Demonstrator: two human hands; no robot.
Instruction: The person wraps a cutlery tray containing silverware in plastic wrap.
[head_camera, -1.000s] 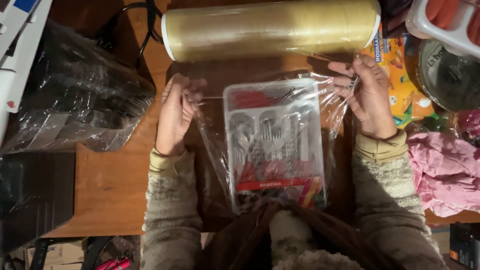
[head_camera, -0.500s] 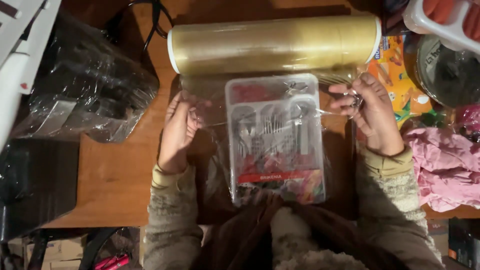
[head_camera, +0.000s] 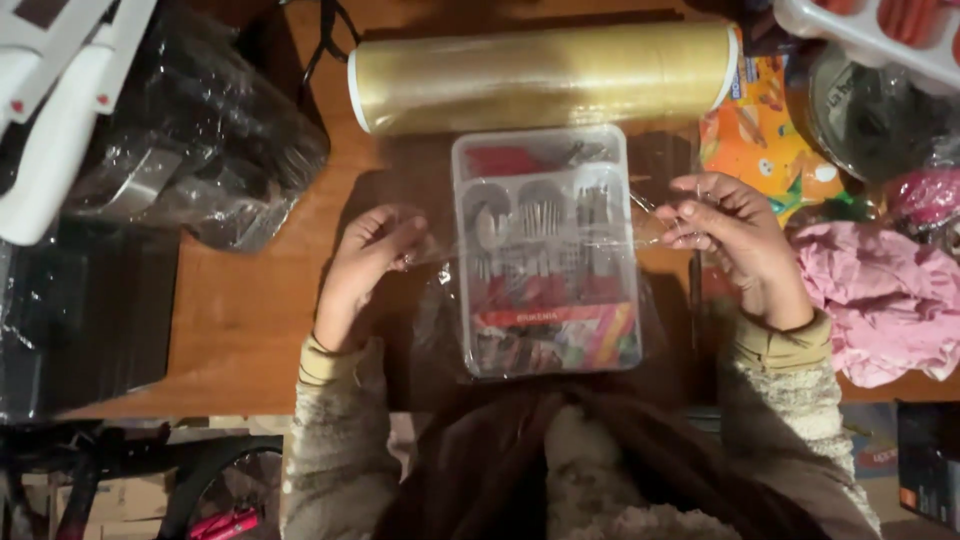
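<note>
A wooden table (head_camera: 240, 310) carries a roll of film (head_camera: 545, 75) along its far edge. Just below the roll lies the cutlery tray (head_camera: 545, 250), centred between both hands. The left hand (head_camera: 365, 265) and right hand (head_camera: 735, 240) each pinch the film sheet (head_camera: 640, 225) stretched across the tray. The tray's contents are blurred.

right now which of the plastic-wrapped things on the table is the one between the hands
The clear rectangular cutlery tray, holding spoons and forks, lies between the left hand and right hand. The other wrapped thing, a dark bundle, sits far left, touched by neither hand.
</note>
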